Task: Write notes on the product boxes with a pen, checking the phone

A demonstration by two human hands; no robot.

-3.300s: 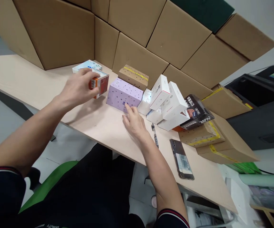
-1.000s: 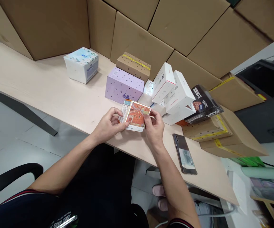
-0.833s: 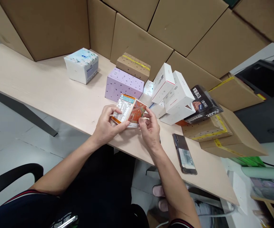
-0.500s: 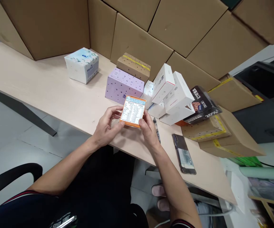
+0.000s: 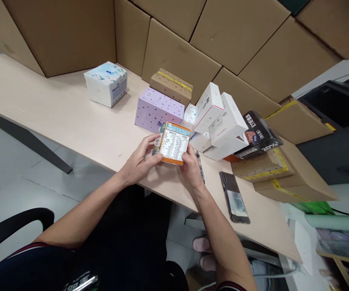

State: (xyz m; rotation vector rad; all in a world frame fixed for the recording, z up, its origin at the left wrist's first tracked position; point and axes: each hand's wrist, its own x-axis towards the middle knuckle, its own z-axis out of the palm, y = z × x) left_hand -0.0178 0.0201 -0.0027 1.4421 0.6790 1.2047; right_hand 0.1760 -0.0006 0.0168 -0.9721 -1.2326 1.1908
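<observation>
Head camera, looking down over the desk: both hands are on one small orange box (image 5: 174, 143), held over the near edge of the table (image 5: 56, 117), its white panel of fine print turned up at the lens and tipped a little to one side. Left hand (image 5: 139, 161) clasps the box's left side, fingers wrapped round that edge; right hand (image 5: 191, 169) pinches the lower right corner, a fingertip pressed against the right edge. So it's a firm two-handed hold, nothing loose. Whether the box's underside brushes the tabletop is hard to say from this angle; it looks clear of it. Directly beyond the grip, close behind the box's top edge as seen from here, stands a lilac box (image 5: 158, 111) with small dark dots, and behind that a brown taped box (image 5: 171, 85). Just right of the right hand lies a pen (image 5: 200, 165), partly hidden by the knuckles, and further right, flat on the table, a phone (image 5: 234, 198). Up and right of the grip a heap of white boxes (image 5: 219, 117) leans together, with a dark snack packet (image 5: 257, 133) resting on flat taped cartons (image 5: 265, 165) beyond them. Well off to the upper left of the grip sits a tissue pack (image 5: 106, 83), on its own. Big cardboard cartons (image 5: 177, 52) wall in the far side of the table.
</observation>
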